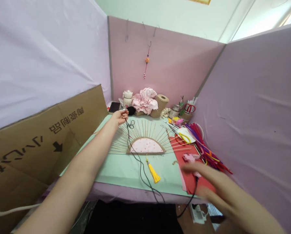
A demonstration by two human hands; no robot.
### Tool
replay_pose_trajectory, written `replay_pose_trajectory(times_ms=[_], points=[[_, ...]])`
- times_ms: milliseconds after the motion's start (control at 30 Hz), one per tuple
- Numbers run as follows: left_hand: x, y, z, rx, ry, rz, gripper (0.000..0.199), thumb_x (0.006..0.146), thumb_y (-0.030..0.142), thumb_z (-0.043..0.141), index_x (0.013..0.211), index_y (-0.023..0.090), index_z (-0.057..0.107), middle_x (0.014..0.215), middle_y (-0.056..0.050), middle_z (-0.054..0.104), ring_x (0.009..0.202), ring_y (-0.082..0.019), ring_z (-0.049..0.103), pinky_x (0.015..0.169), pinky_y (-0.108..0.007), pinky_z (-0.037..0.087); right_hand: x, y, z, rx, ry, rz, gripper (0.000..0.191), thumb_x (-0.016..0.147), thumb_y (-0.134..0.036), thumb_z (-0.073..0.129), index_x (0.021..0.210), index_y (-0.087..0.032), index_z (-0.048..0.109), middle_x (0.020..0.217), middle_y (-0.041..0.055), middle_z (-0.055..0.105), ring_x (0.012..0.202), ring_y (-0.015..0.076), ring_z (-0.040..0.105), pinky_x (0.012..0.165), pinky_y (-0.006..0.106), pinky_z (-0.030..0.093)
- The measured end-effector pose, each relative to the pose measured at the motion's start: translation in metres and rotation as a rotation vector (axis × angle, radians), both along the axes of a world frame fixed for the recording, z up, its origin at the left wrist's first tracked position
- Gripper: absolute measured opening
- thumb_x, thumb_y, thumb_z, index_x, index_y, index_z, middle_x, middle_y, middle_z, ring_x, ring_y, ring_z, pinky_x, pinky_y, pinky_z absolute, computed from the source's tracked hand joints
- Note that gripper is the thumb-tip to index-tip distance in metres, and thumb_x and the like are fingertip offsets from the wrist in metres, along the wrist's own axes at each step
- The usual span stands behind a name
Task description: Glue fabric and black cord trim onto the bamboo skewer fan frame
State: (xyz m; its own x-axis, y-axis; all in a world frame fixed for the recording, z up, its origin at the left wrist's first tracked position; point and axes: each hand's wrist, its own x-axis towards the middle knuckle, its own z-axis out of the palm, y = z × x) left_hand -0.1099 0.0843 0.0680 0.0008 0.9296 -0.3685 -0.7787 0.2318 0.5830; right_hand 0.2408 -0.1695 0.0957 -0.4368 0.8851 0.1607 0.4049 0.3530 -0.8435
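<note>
Cord (128, 135), thin, black and smooth, hangs from the left hand (120, 117) just above centre; the fingertips pinch it tight, and its strands trail in loose curves to the lower middle. The right hand (208, 182), at lower right, is motion-blurred, its fingers spread apart and loose; whether it touches the glossy pink glue gun (189, 158) beside it cannot be told.

At centre, on a matte mint-green sheet (121, 172), lies a half-disc (146, 145) of white cloth with pink spots, bordered in brown. Slender straw-coloured sticks (145, 128) radiate around its arched edge like fan ribs. The cord crosses its left end in view. Below it rests a silky yellow tassel (153, 172) with a flared skirt.

Right of centre are a flat red sheet (182, 146) and a bundle of fuzzy stems (210, 154) in purple, red and yellow. Further back, at upper middle, sit crumpled pink fabric (145, 100) and a coarse brown twine cone (161, 105).

Along the left, corrugated cardboard (87, 110) bears black printing that appears to read 陶瓷制品 and 小心, with a bold arrow; the character at the frame's edge is cut off.
</note>
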Motion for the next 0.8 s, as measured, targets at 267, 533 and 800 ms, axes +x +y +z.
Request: replay_pose_trajectory(times_ms=[267, 533, 800], points=[[0.088, -0.108, -0.025, 0.338, 0.298, -0.147, 0.010, 0.083, 0.015, 0.057, 0.076, 0.010, 0.062, 0.058, 0.000, 0.053, 0.038, -0.002, 0.031, 0.038, -0.016, 0.019, -0.120, 0.137, -0.059, -0.598, 0.509, -0.017, 0.054, 0.088, -0.066, 0.047, 0.077, -0.016, 0.066, 0.083, 0.0066, 0.069, 0.080, 0.0142, 0.064, 0.081, 0.028, 0.049], [0.105, -0.186, -0.068, 0.426, 0.626, -0.257, 0.025, 0.079, 0.040, 0.061, 0.074, 0.015, 0.062, 0.065, 0.000, 0.056, 0.045, -0.006, 0.033, 0.046, -0.024, 0.023, -0.135, 0.144, -0.096, -1.011, 0.715, 0.130, 0.031, 0.089, -0.044, 0.060, 0.080, -0.015, 0.063, 0.068, 0.0028, 0.066, 0.058, 0.0116, 0.061, 0.051, 0.020, 0.047], [0.127, -0.219, -0.081, 0.534, 0.849, -0.409, 0.022, 0.089, 0.031, 0.046, 0.083, 0.018, 0.063, 0.077, -0.004, 0.064, 0.077, -0.018, 0.059, 0.073, -0.029, 0.044, -0.127, 0.149, -0.084, -1.040, 0.829, 0.029, 0.008, 0.088, -0.013, 0.056, 0.093, -0.014, 0.062, 0.066, -0.0015, 0.062, 0.055, 0.0066, 0.058, 0.050, 0.014, 0.048]])
